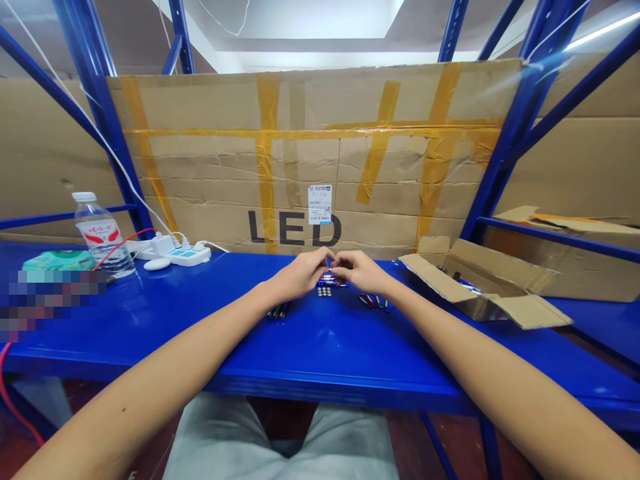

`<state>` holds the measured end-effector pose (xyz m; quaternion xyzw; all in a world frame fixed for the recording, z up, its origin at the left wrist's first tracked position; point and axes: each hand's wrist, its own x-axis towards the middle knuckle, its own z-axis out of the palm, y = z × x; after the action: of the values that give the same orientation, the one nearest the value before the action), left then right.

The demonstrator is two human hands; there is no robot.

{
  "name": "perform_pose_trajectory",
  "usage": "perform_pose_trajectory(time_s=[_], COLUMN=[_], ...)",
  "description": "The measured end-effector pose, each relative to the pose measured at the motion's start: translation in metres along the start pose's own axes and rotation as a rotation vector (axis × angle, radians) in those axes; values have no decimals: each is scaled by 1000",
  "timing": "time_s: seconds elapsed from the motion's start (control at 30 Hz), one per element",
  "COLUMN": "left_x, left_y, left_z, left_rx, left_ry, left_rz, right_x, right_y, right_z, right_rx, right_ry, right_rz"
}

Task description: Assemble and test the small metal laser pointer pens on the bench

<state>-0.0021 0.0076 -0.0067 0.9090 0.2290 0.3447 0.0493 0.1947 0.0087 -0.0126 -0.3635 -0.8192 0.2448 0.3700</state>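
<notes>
My left hand (303,275) and my right hand (358,269) meet above the middle of the blue table, with their fingertips pinched together. Something small and shiny may be between the fingers, but it is too small to name. Just below the fingertips lie several blue and silver tubes (328,281), partly covered by the hands. In front of them is a tidy group of small round silver pieces (325,292) that look like button cells. Several dark tubes (277,312) rest under my left wrist. By my right wrist are several coloured slim pieces (373,302), some red and green.
An open cardboard box (463,293) with tubes inside stands on the right of the table (320,347). To the left are a water bottle (104,233), a green packet (59,262) and a white power strip (185,253). A large cardboard panel (215,160) closes off the back.
</notes>
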Motion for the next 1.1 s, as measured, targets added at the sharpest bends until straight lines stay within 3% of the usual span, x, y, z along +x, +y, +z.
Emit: perform_pose_trajectory(time_s=[0.37, 0.5, 0.57, 0.7, 0.83, 1.1], left_x=[1, 4, 6, 9, 10, 15], left_y=[0, -7, -11, -16, -18, -22], left_z=[0, -5, -8, -13, -16, -15], left_rx=[-107, -193, -242, -310, -351, -869], left_ry=[31, 152, 249, 368, 480, 617], left_rz=[-114, -188, -235, -301, -374, -531], right_x=[1, 1, 1, -3, -6, -9], right_y=[-6, -6, -5, -1, 0, -6], right_z=[-6, -21, -34, -52, -50, -35], right_rx=[85, -204, -410, -560, -636, -617], right_ry=[-109, -25, 31, -192, -364, -416], right_rz=[74, -25, -2, 158, 243, 372])
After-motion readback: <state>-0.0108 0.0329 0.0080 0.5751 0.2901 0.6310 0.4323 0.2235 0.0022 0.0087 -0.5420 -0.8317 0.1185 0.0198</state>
